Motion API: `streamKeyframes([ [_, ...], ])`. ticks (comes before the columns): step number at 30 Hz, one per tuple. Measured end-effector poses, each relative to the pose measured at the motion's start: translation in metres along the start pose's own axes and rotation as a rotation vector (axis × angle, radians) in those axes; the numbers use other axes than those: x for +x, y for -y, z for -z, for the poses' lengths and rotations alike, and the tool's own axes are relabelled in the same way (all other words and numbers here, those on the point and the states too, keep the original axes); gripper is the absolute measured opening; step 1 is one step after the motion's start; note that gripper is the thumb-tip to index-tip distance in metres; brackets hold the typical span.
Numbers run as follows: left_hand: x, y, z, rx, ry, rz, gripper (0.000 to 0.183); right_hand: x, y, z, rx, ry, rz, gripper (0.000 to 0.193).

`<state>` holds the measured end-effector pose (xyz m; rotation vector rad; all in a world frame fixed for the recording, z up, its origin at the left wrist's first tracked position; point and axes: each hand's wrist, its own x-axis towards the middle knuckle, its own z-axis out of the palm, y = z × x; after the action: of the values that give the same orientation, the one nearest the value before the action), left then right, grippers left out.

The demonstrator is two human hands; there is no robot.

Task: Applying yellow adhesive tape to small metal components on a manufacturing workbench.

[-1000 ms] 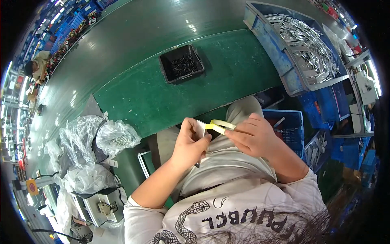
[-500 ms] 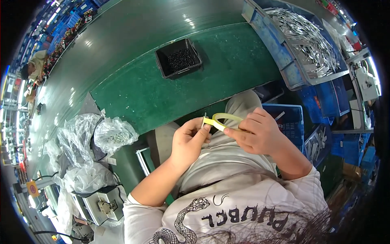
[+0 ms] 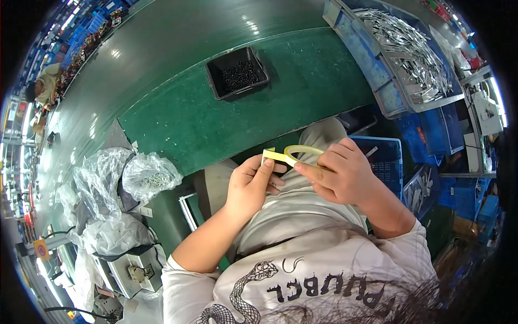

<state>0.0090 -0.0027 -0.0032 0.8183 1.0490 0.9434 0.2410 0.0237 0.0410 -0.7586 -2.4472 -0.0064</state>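
In front of my lap, my right hand [image 3: 345, 170] grips a roll of yellow tape [image 3: 304, 148] by its near right side. A short strip of tape [image 3: 277, 156] is pulled off the roll and runs across to my left hand [image 3: 251, 181]. That hand is closed, with thumb and forefinger pinching a thin, pale, shiny piece [image 3: 264, 157] where the tape strip ends. Most of this piece is hidden by the fingers, so I cannot tell its kind. The tape's end folds up just above my left fingertips.
Ahead on the green table [image 3: 183, 129] stands a black bin [image 3: 237, 95] of small dark parts. A large blue crate [image 3: 372, 65] of metal strips is at the far right, a blue basket [image 3: 386, 146] below it. Clear plastic bags [image 3: 148, 178] lie left, near a grey-white device [image 3: 132, 275].
More tape now stretches between my hands, its end standing up above my left fingers. My left hand has shifted slightly left, and its lower fingers have spread a little.
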Motion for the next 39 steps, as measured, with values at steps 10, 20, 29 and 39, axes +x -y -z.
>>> streamKeyframes([
  [10,0.006,0.003,0.004,0.082,0.017,0.007,0.028,0.006,0.002,0.009,-0.031,-0.012,0.040,0.045],
  [20,0.005,0.005,0.000,0.196,-0.057,-0.112,0.024,0.016,0.009,0.019,-0.064,0.030,0.061,0.038],
  [29,0.009,0.020,0.007,0.459,-0.068,-0.279,0.023,0.030,0.031,0.022,-0.072,0.054,0.100,0.025],
  [39,0.005,0.013,0.005,0.600,-0.068,-0.439,0.024,0.044,0.048,0.027,-0.132,0.073,0.115,0.015],
])
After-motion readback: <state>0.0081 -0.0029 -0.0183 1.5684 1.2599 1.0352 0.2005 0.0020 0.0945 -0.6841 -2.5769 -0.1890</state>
